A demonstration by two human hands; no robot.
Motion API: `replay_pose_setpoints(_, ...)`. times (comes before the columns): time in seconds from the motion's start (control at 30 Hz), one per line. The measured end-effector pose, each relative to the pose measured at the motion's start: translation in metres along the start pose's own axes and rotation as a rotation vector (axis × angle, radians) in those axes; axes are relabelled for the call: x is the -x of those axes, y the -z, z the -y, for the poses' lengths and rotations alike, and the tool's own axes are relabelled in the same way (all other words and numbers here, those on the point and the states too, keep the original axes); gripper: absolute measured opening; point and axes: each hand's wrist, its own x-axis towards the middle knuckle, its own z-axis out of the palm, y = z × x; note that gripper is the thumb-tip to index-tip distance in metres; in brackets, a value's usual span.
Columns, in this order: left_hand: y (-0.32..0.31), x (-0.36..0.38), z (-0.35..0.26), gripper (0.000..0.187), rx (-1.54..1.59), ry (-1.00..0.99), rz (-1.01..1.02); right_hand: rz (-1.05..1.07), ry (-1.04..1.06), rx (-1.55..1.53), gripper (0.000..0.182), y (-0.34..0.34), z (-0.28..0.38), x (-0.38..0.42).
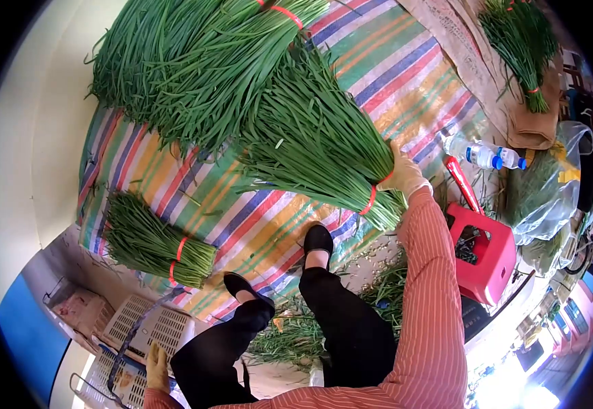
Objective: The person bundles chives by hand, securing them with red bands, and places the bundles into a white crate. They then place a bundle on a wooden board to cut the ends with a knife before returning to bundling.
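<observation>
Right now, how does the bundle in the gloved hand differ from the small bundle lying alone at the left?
The held bundle is much bigger and gripped near its band by the right hand. The small bundle lies untouched and flat on the striped sheet. Both are green stalks with red bands.

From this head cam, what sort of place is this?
Probably a produce packing spot at a market or farm shed. Big tied bundles of green chives lie on a striped tarp, the right hand grips one, and white plastic crates and a red stool stand nearby.
</observation>
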Motion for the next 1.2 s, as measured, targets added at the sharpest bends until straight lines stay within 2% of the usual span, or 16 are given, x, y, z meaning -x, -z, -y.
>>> replay_pose_setpoints(0.07,-0.005,-0.003,-0.014,0.059,-0.072,-0.007,-0.034,-0.046,0.112,-0.210,0.120,0.006,-0.006,0.006)
replay_pose_setpoints(0.27,-0.016,0.032,-0.088,0.056,-0.139,-0.035,0.000,0.079,-0.025,-0.161,0.091,0.064,0.000,0.077)
replay_pose_setpoints(0.37,-0.043,0.055,-0.126,0.056,-0.350,-0.082,0.127,0.449,0.119,-0.808,0.061,0.095,0.000,0.162)
replay_pose_setpoints(0.47,-0.117,0.109,-0.193,0.054,-0.331,-0.528,0.325,0.783,0.005,-1.296,0.045,0.136,0.042,0.266)
replay_pose_setpoints(0.53,-0.150,0.155,-0.252,0.079,-0.623,-1.017,0.429,0.864,0.007,-1.452,0.050,0.154,0.067,0.324)
replay_pose_setpoints(0.57,-0.161,0.163,-0.262,0.089,-0.718,-1.460,0.314,0.940,0.031,-1.519,0.050,0.160,0.076,0.347)
replay_pose_setpoints(0.63,-0.168,0.197,-0.304,0.096,-0.916,-1.742,0.492,1.035,0.089,-1.485,0.045,0.197,0.105,0.401)
replay_pose_setpoints(0.7,-0.158,0.233,-0.333,0.093,-1.143,-2.032,0.398,1.128,0.145,-1.399,0.044,0.233,0.132,0.449)
replay_pose_setpoints(0.73,-0.149,0.235,-0.340,0.087,-1.111,-2.313,0.117,1.122,0.156,-1.375,0.044,0.256,0.146,0.471)
replay_pose_setpoints(0.83,-0.081,0.273,-0.376,0.092,-1.038,-2.149,0.447,1.233,-0.088,-1.471,0.054,0.324,0.185,0.539)
replay_pose_setpoints(0.93,-0.006,0.298,-0.392,0.088,-0.633,-1.893,0.457,1.113,0.495,-1.443,0.059,0.349,0.164,0.513)
replay_pose_setpoints(0.97,0.014,0.301,-0.391,0.087,-0.535,-1.841,0.346,1.108,0.528,-1.408,0.059,0.358,0.179,0.534)
replay_pose_setpoints(1.0,0.034,0.309,-0.393,0.087,-0.525,-1.852,0.298,0.751,0.657,-1.332,0.059,0.364,0.197,0.562)
replay_pose_setpoints(1.03,0.053,0.319,-0.395,0.084,-0.381,-1.571,0.439,0.400,0.771,-1.237,0.059,0.368,0.218,0.583)
replay_pose_setpoints(1.1,0.091,0.333,-0.387,0.084,-0.042,-1.105,0.585,0.331,0.966,-1.286,0.059,0.364,0.292,0.614)
replay_pose_setpoints(1.2,0.102,0.321,-0.371,0.082,0.169,-1.001,0.752,0.281,1.126,-1.368,0.059,0.362,0.348,0.628)
